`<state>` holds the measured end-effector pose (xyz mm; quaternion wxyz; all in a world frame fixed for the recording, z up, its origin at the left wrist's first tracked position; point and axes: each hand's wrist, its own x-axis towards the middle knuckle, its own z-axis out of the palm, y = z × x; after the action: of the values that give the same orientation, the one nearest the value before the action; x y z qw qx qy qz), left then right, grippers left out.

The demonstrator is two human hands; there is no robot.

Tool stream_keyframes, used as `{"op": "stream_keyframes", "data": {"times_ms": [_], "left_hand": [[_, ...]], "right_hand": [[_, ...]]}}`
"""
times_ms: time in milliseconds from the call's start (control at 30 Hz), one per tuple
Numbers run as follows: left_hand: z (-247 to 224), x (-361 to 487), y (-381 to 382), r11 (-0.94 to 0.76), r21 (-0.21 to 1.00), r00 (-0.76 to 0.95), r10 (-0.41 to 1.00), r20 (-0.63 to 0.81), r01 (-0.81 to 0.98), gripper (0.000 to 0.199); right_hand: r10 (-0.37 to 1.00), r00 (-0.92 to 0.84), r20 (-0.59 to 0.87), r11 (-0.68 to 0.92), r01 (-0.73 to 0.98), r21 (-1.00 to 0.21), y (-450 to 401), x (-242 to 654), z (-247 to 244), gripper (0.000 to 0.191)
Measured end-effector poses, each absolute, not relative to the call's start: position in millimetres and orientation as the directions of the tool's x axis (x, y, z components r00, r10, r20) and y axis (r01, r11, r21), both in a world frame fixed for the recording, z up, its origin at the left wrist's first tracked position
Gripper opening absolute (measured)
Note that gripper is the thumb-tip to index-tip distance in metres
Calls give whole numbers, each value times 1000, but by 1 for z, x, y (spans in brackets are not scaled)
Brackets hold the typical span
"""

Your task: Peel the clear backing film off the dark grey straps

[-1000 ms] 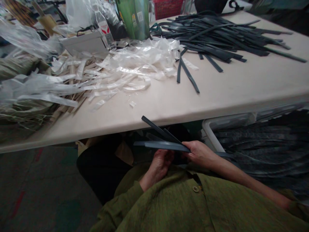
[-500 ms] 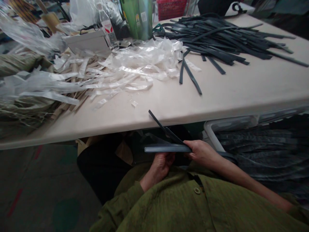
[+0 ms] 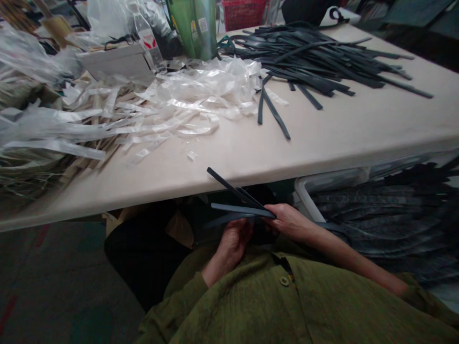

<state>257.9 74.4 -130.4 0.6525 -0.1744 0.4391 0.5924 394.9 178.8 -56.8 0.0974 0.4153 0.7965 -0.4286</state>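
Note:
In my right hand point(image 3: 287, 220), fingers closed, are several narrow dark grey-blue strips point(image 3: 238, 209). Their free ends fan out to the left, one slanting up toward the table edge. My left hand point(image 3: 232, 241) is just left of it, low in front of my shirt. Its fingers are curled and pinched at the lowest strip point(image 3: 222, 220), whose end sticks out past them and looks blurred. Fingertips of both hands are partly hidden. Behind my right wrist, a strip trails toward the bin on the right.
On the pale table point(image 3: 229, 153) lie a heap of dark strips point(image 3: 315, 57), clear plastic strips point(image 3: 215, 91) and brownish strips point(image 3: 96, 114). A plastic bottle point(image 3: 148, 40), green container point(image 3: 193, 28) and red basket point(image 3: 244, 14) stand behind. A white-rimmed bin point(image 3: 304, 196) holds more dark strips.
The strips at my hands have spread apart: a lower one now separates from the one above, near my left fingers. The view has shifted slightly to the right.

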Motion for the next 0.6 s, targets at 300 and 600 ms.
{"op": "stream_keyframes", "data": {"times_ms": [300,600], "left_hand": [[-138,235,78,152,325,-184,576,-797,-933,19],[-131,249,77,187,348,-180,586,-790,-919,17]], "right_hand": [[655,-587,-476,264,768,-584,189,429,-48,24],[610,-626,-485,336,759,-558,186,405,-44,13]]}}
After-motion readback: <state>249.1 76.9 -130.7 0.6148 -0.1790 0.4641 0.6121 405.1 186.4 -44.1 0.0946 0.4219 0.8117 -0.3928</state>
